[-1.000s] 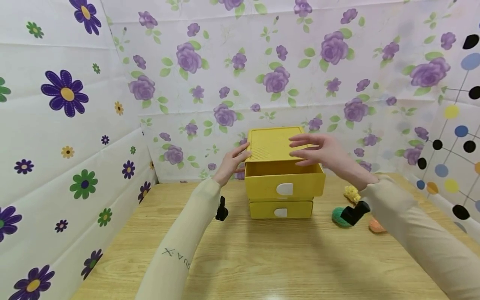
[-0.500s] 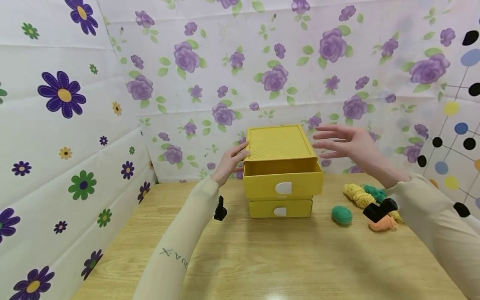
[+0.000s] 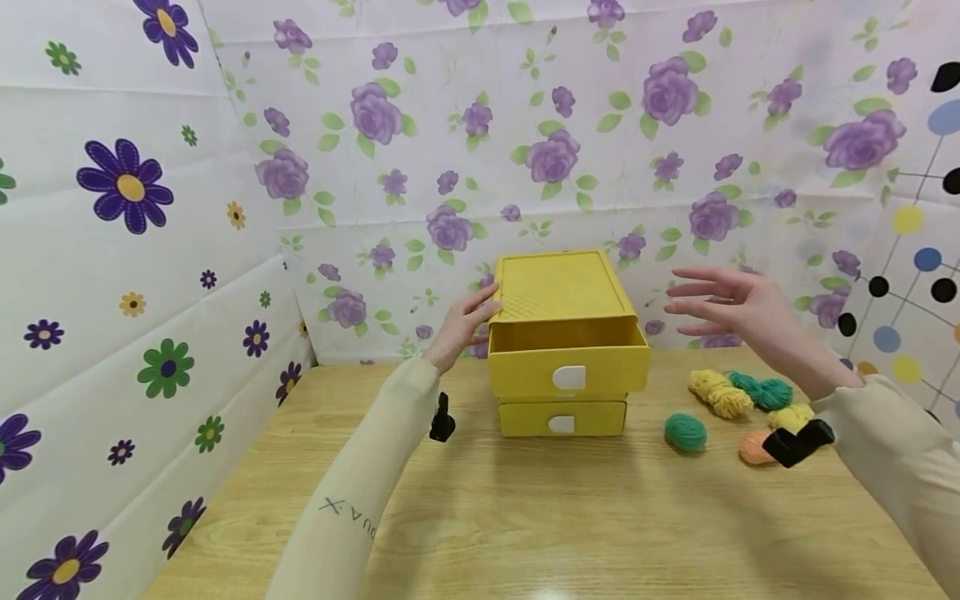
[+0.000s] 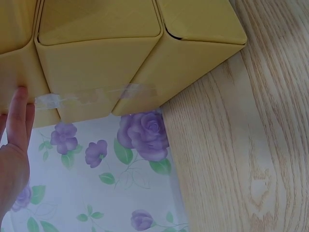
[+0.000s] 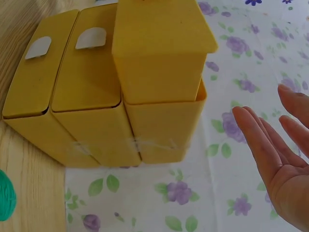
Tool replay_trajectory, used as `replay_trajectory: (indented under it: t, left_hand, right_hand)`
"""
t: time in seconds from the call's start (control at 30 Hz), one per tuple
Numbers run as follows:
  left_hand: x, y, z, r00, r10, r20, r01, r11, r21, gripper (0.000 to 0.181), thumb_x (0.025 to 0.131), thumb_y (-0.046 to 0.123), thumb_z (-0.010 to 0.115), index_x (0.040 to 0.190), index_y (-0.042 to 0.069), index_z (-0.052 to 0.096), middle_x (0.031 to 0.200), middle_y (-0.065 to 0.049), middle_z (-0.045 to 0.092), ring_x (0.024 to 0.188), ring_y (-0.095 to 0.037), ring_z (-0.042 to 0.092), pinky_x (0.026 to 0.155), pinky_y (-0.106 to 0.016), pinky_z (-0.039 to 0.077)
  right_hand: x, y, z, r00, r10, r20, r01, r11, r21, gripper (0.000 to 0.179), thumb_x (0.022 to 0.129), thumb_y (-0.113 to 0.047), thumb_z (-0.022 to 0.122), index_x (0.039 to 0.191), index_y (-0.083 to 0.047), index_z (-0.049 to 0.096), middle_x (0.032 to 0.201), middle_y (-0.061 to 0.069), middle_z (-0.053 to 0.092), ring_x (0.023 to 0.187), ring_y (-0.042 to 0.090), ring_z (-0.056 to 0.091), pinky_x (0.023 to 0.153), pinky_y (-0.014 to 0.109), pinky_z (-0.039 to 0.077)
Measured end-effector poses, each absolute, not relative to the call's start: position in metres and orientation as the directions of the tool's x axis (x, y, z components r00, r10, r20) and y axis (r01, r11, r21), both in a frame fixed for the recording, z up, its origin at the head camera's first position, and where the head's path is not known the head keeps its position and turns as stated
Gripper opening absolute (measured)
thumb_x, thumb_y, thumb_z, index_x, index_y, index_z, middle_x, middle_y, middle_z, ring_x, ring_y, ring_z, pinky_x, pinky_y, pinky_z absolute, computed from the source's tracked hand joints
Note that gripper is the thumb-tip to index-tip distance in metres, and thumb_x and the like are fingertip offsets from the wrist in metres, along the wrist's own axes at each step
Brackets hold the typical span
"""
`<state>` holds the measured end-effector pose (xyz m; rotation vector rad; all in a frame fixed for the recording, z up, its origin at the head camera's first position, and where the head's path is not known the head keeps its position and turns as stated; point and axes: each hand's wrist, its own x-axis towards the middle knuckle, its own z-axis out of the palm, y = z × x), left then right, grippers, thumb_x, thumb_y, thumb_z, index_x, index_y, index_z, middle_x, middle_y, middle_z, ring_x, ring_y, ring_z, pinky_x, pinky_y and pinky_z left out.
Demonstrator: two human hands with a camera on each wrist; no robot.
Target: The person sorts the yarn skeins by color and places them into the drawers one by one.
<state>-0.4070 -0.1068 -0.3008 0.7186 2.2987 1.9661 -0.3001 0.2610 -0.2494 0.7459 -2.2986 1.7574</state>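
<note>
Dark lettering (image 3: 332, 505) is carried on the left sleeve (image 3: 367, 467), where an X can be read, followed by characters only partly legible near the sleeve's edge.

A person's left hand (image 3: 459, 330) touches a yellow drawer cabinet (image 3: 562, 287), its upper drawer (image 3: 525, 375) projecting; the right hand (image 3: 738, 304) hovers apart; yarn skeins (image 3: 722, 394) lie on the wooden table (image 3: 585, 517).

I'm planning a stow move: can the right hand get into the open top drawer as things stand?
Probably yes: the right hand holds nothing, and the top drawer is pulled partly out, its opening uncovered at the front.
</note>
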Motion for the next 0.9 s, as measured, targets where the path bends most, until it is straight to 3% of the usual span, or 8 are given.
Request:
replay_trajectory:
  t: [0.43, 0.9]
  left_hand:
    - [-0.406, -0.106, -0.300, -0.899, 0.348, 0.268, 0.320, 0.103, 0.942, 0.053, 0.093, 0.034, 0.052, 0.141, 0.021, 0.035, 0.143, 0.003, 0.027, 0.118, -0.019, 0.040, 0.085, -0.042, 0.042]
    - [-0.406, -0.105, -0.300, -0.899, 0.350, 0.264, 0.316, 0.102, 0.943, 0.052, 0.093, 0.034, 0.051, 0.141, 0.022, 0.035, 0.143, 0.004, 0.027, 0.117, -0.018, 0.040, 0.085, -0.041, 0.042]
  right_hand:
    - [-0.302, 0.302, -0.283, -0.914, -0.269, 0.302, -0.375, 0.280, -0.884, 0.043, 0.090, -0.014, 0.058, 0.128, 0.002, 0.047, 0.113, 0.001, 0.060, 0.096, 0.020, 0.059, 0.074, 0.036, 0.048]
    - [-0.306, 0.341, -0.312, -0.880, -0.392, 0.268, -0.434, 0.435, -0.789, 0.040, 0.091, -0.014, 0.056, 0.128, 0.000, 0.048, 0.115, 0.000, 0.057, 0.094, 0.017, 0.060, 0.071, 0.035, 0.050]
